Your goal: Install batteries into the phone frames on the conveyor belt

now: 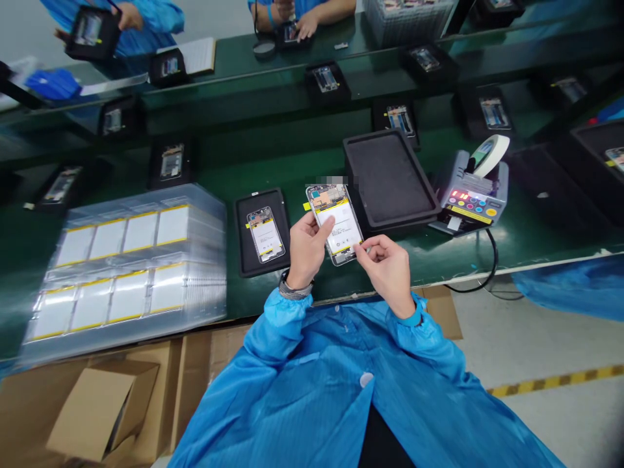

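Observation:
An open phone (347, 224) with a white battery and yellow strips is held tilted above the green bench. My left hand (308, 250) is closed round its left side, thumb lying on the battery. At the lower right corner my right hand (387, 266) pinches the phone's edge; whether a small piece sits between those fingertips I cannot tell. Left of my hands a second open phone (266, 237) with a battery lies in a shallow black tray (247, 263). Just beyond the held phone stands a stack of black trays (390, 175), its top one bare.
Clear plastic trays (205, 260) of white batteries are stacked at left. A tape dispenser (470, 195) with a cable stands at right. Black trays with phones line the conveyor (273, 123). Co-workers' hands (305, 23) work across it. A cardboard box (97, 403) lies below the bench.

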Available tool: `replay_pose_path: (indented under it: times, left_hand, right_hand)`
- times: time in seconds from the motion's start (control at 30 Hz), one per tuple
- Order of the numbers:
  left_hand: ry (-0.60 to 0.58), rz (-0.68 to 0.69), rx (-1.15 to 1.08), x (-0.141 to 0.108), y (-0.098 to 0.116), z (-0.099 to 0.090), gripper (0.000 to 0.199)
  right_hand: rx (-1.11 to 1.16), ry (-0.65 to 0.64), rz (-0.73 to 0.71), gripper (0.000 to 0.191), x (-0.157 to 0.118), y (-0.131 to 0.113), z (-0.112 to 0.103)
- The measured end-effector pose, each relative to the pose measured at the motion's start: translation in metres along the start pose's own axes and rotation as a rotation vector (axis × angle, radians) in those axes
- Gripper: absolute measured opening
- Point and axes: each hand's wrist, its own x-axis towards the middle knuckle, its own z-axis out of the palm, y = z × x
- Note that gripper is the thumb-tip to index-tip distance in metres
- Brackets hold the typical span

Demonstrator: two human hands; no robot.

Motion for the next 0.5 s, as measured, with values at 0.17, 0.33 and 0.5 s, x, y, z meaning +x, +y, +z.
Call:
replay_pose_path:
  times: [0.17, 0.33, 0.5]
  left_hand:
    - [-0.037, -0.021, -0.028, 0.000, 0.004, -0.003, 0.052]
    - [-0.103, -0.021, -0.019, -0.003, 0.011, -0.006, 0.048]
    - [-0.102, -0.015, 0.015, -0.002, 0.018, -0.009, 0.049]
  right_hand:
    - [0.131, -0.105, 0.040, 0.056, 0.010, -0.001, -0.004]
    - [0.385, -0.367, 0.176, 0.052, 0.019, -0.009, 0.000]
    - [0.445, -0.386, 0.166, 0.055, 0.022, -0.013, 0.010]
